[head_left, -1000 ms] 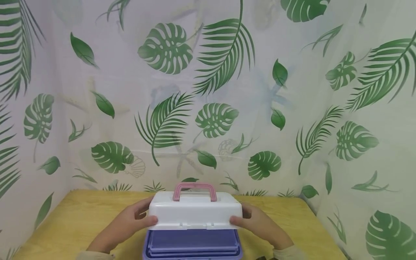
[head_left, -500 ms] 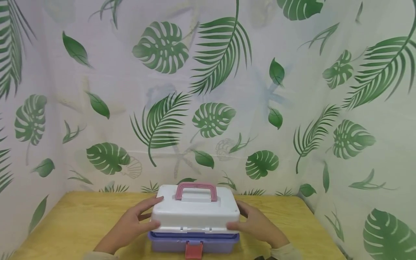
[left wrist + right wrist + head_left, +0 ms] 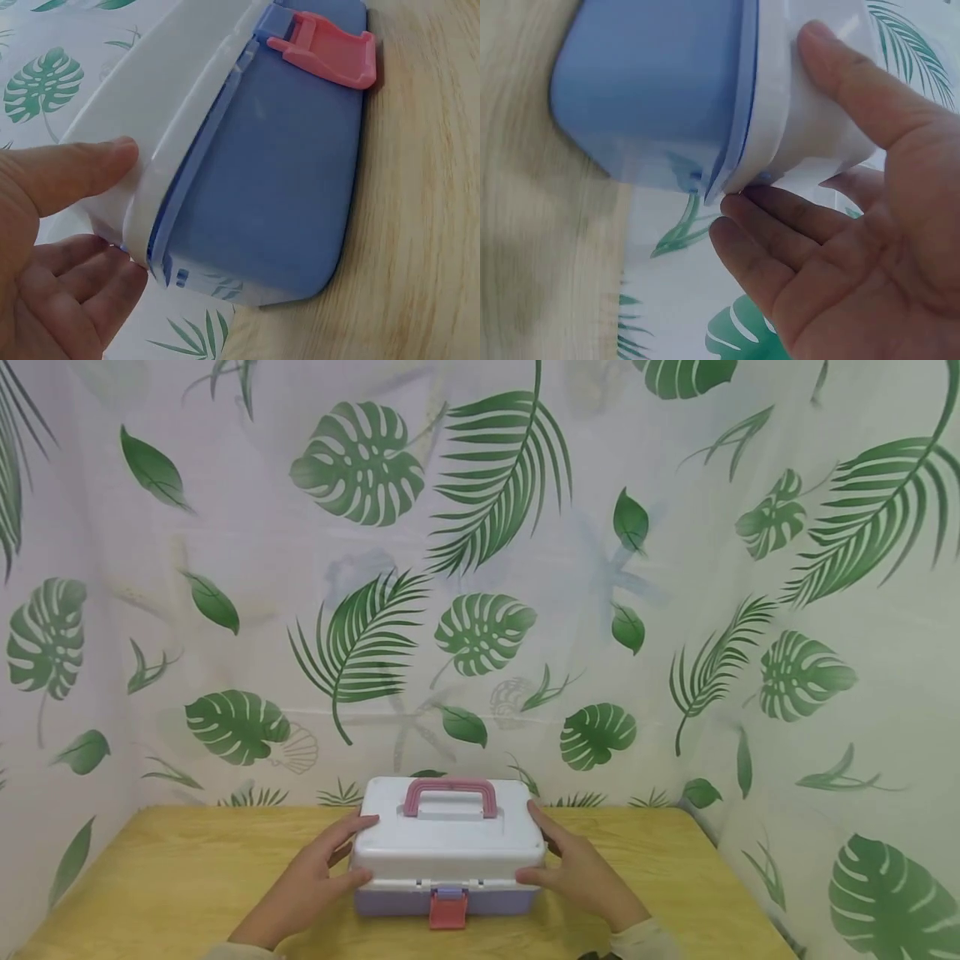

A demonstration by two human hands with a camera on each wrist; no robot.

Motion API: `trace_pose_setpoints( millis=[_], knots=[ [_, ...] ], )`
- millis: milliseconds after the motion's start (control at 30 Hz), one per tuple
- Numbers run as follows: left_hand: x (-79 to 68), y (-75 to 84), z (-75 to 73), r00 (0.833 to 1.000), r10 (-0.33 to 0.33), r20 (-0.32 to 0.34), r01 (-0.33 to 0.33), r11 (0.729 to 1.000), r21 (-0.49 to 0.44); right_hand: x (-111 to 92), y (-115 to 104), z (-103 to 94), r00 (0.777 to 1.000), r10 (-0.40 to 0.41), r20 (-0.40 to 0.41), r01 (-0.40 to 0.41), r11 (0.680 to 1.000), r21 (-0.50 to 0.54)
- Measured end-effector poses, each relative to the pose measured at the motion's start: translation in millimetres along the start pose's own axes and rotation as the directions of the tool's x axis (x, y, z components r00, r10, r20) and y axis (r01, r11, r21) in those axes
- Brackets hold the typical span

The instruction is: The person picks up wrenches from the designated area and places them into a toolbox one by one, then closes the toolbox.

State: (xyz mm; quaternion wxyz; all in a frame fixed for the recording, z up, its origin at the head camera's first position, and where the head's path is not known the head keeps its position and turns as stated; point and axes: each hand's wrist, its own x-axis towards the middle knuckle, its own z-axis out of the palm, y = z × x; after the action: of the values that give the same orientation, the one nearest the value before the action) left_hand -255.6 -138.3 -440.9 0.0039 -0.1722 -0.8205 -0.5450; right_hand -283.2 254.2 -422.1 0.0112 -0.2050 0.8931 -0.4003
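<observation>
A plastic carry box stands on the table, with a white lid (image 3: pixel 442 860) over a lavender base (image 3: pixel 397 903). The lid lies down on the base, with a thin seam between them in the left wrist view. On top is a pink handle (image 3: pixel 450 787), standing up. The pink latch (image 3: pixel 448 912) at the front hangs folded down, off the lid. My left hand (image 3: pixel 311 877) holds the lid's left end, thumb on the front wall and fingers at the end. My right hand (image 3: pixel 585 872) holds the right end likewise; its fingertips show under the lid's rim in the right wrist view.
The wooden table (image 3: pixel 210 860) ends at the back against a white curtain (image 3: pixel 510 552) printed with green leaves, which also runs along both sides. A dark object (image 3: pixel 598 955) shows at the bottom edge beside my right sleeve.
Both hands have brought the lid down from a raised, tilted position onto the base. The inside, visible one second ago, is now covered, and the front latch has come into view.
</observation>
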Motion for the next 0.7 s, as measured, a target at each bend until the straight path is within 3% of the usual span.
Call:
trace_pose_setpoints(
  millis=[333,533,633,700],
  knots=[
    [-0.7,-2.6,1.6,0.999,0.034,0.023,-0.036,0.995,0.095,0,5,4.4,0.999,0.049,-0.013,-0.049,0.999,0.005],
    [-1.1,-0.3,3.9,1.0,0.013,0.014,-0.015,0.993,0.117,-1,0,5.0,0.999,0.049,-0.01,-0.049,0.999,-0.003],
    [-2.9,1.4,5.7,0.999,0.049,-0.024,-0.043,0.981,0.188,-2,-7,4.7,0.999,0.037,-0.039,-0.04,0.996,-0.082],
    [-3.8,0.9,8.0,0.992,0.113,-0.055,-0.093,0.956,0.279,-3,-12,4.7,0.995,-0.008,-0.097,-0.011,0.981,-0.194]
  ],
)
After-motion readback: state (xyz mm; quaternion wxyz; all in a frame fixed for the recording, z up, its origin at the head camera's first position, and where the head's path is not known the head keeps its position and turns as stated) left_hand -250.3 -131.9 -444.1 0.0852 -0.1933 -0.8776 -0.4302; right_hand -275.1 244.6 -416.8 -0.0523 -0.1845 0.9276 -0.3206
